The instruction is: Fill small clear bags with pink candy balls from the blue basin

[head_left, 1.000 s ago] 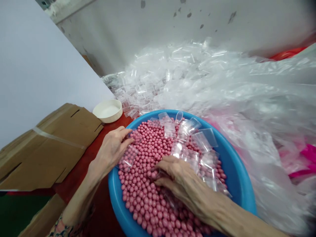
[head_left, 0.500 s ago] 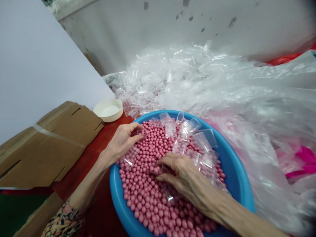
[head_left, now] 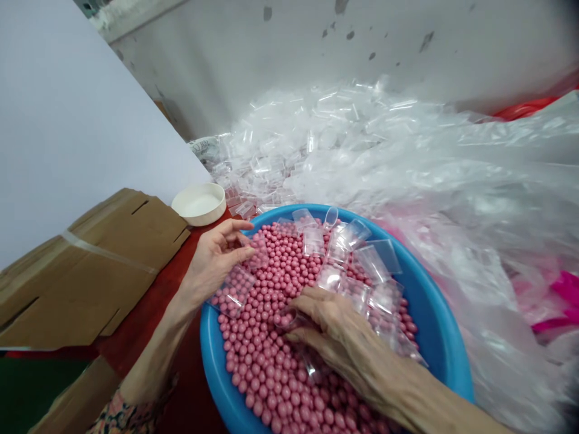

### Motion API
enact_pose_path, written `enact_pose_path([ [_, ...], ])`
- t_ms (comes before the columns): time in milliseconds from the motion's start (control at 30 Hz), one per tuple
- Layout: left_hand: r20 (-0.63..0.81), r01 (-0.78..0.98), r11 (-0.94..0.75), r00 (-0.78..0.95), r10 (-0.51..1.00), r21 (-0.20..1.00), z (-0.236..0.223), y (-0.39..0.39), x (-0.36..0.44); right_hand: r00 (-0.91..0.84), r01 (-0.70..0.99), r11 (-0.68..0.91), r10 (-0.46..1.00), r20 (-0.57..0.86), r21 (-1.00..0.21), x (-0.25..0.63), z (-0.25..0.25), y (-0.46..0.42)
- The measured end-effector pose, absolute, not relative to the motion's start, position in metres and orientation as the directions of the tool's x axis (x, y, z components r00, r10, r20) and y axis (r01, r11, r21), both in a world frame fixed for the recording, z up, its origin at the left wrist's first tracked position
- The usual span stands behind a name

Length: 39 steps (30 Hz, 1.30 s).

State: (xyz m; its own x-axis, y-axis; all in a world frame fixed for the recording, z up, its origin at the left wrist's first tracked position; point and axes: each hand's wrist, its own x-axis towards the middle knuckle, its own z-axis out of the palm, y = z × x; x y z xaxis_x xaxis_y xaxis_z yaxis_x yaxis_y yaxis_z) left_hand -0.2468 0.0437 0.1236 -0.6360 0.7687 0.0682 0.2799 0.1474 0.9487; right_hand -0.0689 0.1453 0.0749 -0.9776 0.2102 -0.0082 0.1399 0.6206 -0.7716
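Note:
A blue basin [head_left: 446,328] holds many pink balls [head_left: 266,361], with several clear plastic containers [head_left: 332,278] lying on top of them. My left hand [head_left: 221,250] is at the basin's left rim, fingers and thumb apart. Just beyond its fingertips a clear container [head_left: 259,250] rests on the balls; a filled clear container [head_left: 234,290] lies below that hand. Over the middle of the balls, my right hand [head_left: 328,319] grips a small clear container [head_left: 284,319] between thumb and fingers, its mouth facing left among the balls. The palm hides part of it.
Behind the basin rises a large heap of clear plastic pieces [head_left: 280,132], with plastic sheeting [head_left: 452,163] on the right. A round white dish [head_left: 199,205] and flattened cardboard [head_left: 94,259] lie to the left on the red surface [head_left: 181,271]. A wall stands behind.
My left hand has let go of a clear container, which now lies on the balls, and has drawn slightly left with its fingers spreading. My right hand has barely moved.

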Motion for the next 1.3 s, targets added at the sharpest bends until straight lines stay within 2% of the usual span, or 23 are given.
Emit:
enact_pose_path([
  [167, 0.224, 0.491, 0.143, -0.612, 0.758, 0.859, 0.118, 0.04, -0.246, -0.979, 0.167, 0.641, 0.196, -0.051, -0.749, -0.07, 0.078, 0.145],
  [267, 0.249, 0.575, 0.179, -0.586, 0.771, 0.798, 0.114, 0.039, -0.247, -0.981, 0.172, 0.66, 0.183, -0.065, -0.731, -0.072, 0.08, 0.145],
  [533, 0.272, 0.561, 0.164, -0.611, 0.744, 0.812, 0.109, 0.035, -0.25, -0.977, 0.208, 0.666, 0.169, -0.126, -0.716, -0.072, 0.078, 0.145],
  [767, 0.208, 0.571, 0.21, -0.58, 0.788, 0.794, 0.117, 0.034, -0.251, -0.968, 0.25, 0.688, 0.153, -0.201, -0.681, -0.076, 0.083, 0.146],
  [933, 0.085, 0.465, 0.232, -0.565, 0.821, 0.854, 0.117, 0.036, -0.249, -0.963, 0.263, 0.677, 0.137, -0.233, -0.687, -0.074, 0.085, 0.145],
  [1133, -0.01, 0.354, 0.24, -0.543, 0.84, 0.904, 0.117, 0.036, -0.249, -0.966, 0.258, 0.682, 0.157, -0.207, -0.684, -0.073, 0.08, 0.142],
  [1300, -0.002, 0.424, 0.236, -0.484, 0.875, 0.874, 0.119, 0.037, -0.249, -0.976, 0.213, 0.685, 0.175, -0.127, -0.697, -0.072, 0.074, 0.142],
])
